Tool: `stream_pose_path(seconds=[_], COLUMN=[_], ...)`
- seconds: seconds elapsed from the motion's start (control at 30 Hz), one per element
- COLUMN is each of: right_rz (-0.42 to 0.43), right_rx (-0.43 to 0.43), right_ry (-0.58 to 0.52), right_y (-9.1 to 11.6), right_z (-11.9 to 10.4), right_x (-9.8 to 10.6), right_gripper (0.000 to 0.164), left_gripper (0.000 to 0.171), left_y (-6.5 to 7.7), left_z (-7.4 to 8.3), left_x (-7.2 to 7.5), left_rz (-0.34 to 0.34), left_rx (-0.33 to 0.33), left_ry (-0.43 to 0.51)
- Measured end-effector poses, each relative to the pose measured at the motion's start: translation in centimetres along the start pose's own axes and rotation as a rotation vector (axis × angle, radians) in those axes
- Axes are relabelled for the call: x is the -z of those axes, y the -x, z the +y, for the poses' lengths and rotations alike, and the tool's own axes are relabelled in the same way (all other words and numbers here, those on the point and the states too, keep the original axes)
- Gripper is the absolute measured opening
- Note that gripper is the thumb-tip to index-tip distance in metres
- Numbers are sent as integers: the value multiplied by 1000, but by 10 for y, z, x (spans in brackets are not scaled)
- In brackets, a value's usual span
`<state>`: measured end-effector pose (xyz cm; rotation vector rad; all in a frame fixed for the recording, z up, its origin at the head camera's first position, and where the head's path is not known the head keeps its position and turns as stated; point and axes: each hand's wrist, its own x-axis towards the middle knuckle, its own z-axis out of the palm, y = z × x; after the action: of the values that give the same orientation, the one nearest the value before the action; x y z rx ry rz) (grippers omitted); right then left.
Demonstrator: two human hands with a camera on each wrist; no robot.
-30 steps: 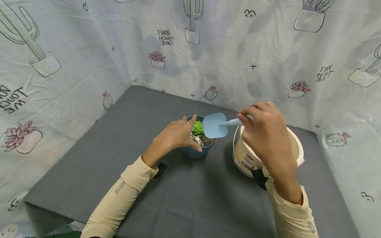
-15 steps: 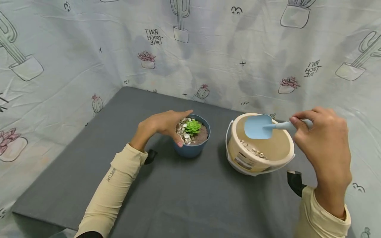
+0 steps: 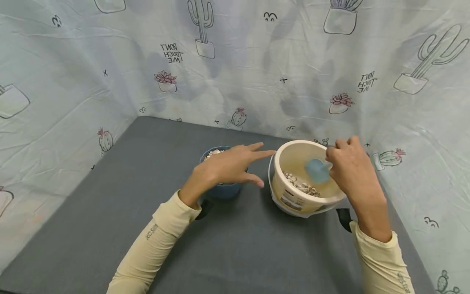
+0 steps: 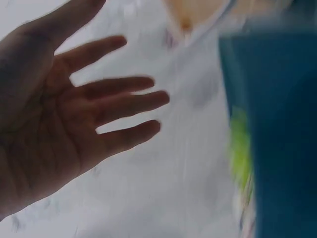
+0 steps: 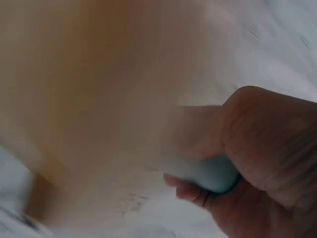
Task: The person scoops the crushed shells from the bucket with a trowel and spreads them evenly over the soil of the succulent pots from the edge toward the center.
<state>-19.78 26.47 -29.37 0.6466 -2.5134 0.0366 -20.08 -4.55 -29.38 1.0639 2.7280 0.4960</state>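
My right hand (image 3: 354, 175) grips the handle of a light blue hand shovel (image 3: 316, 169), whose blade is down inside a cream bucket (image 3: 280, 188). Small pebbles (image 3: 302, 187) lie on the bucket's floor. In the right wrist view the fingers curl round the blue handle (image 5: 213, 173). My left hand (image 3: 229, 165) is held over a blue flower pot (image 3: 225, 191) with its fingers spread toward the bucket's rim, holding nothing. Most of the pot's top is hidden under that hand in the head view. The left wrist view shows the bare palm (image 4: 54, 134) and the green succulent (image 4: 239, 148) at the pot's rim.
Pot and bucket stand side by side on a grey-covered table (image 3: 235, 253). A white bail handle (image 3: 271, 179) hangs round the bucket's side. Behind the table and along its sides hangs a pale cactus-print cloth (image 3: 242, 81).
My right hand has moved from over the pot to the bucket and lowered the shovel into it. My left hand has left the pot's rim and reached right, toward the bucket. The head view has shifted.
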Motion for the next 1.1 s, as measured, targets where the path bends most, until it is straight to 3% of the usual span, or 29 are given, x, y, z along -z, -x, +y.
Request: stream_pose_path(seconds=[0.17, 0.3, 0.4, 0.47, 0.57, 0.7, 0.8, 1.0, 1.1], right_rz=[-101, -69, -56, -81, -125, -131, -123, -170, -197], right_rx=[135, 207, 206, 153, -2, -221, -290, -434, -488], right_ry=[105, 152, 152, 111, 7, -156, -220, -321, -376], right_y=[-6, -11, -14, -14, -12, -7, -7, -6, -7], right_z=[-2, -4, -4, -5, -4, -3, -2, 6, 10], right_x=[-30, -45, -51, -51, -49, -48, -48, -34, -25], right_gripper=[19, 26, 25, 19, 15, 42, 50, 22, 19], left_gripper=[85, 77, 71, 66, 61, 59, 60, 61, 60], left_y=[-29, -40, -42, -42, -44, -45, -46, -46, -46], left_z=[18, 20, 20, 20, 20, 21, 20, 21, 20], left_x=[-21, -33, -37, -38, -40, -45, -47, -44, -42], left_rz=[28, 11, 15, 31, 49, 81, 92, 82, 90], left_rx=[-19, -67, -91, -90, -103, -124, -115, -110, -109], left_ry=[19, 43, 58, 69, 65, 48, 38, 49, 58])
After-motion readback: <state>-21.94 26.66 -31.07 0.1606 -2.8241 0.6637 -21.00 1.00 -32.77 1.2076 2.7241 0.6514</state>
